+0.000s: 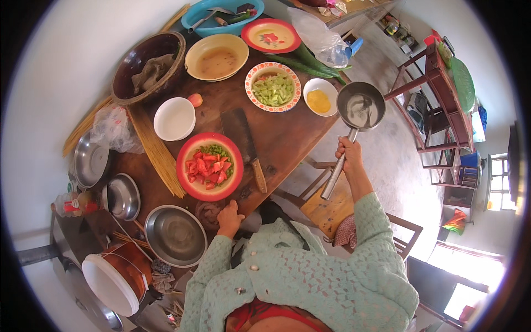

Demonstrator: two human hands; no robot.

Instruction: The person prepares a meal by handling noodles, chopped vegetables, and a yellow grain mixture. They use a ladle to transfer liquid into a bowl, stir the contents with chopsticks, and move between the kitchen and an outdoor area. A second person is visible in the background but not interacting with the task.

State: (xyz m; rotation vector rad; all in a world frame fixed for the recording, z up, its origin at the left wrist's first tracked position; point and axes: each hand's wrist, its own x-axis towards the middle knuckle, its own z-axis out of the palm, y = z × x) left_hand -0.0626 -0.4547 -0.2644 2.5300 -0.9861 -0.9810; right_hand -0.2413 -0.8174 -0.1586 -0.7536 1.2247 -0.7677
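Note:
My right hand [348,155] is closed round the long grey handle of a metal dipper [354,110], held out past the table's right edge. Some pale liquid seems to lie in its bowl. At the near table edge my left hand [229,219] has its fingers curled in, beside a crumpled brown cloth [209,212]; what it grips, if anything, is hidden. Close ahead stands a red-rimmed plate [237,180] of cut tomatoes and chopped green pieces. A cleaver [241,135] with a wooden handle lies right of it.
On the wooden table [298,133] are a white bowl [175,119], a plate of chopped greens [272,87], a bowl of yellow liquid [320,99] and a steel basin [176,235]. Dry noodles [155,152] lie at left. A wooden chair [326,213] stands right of the table.

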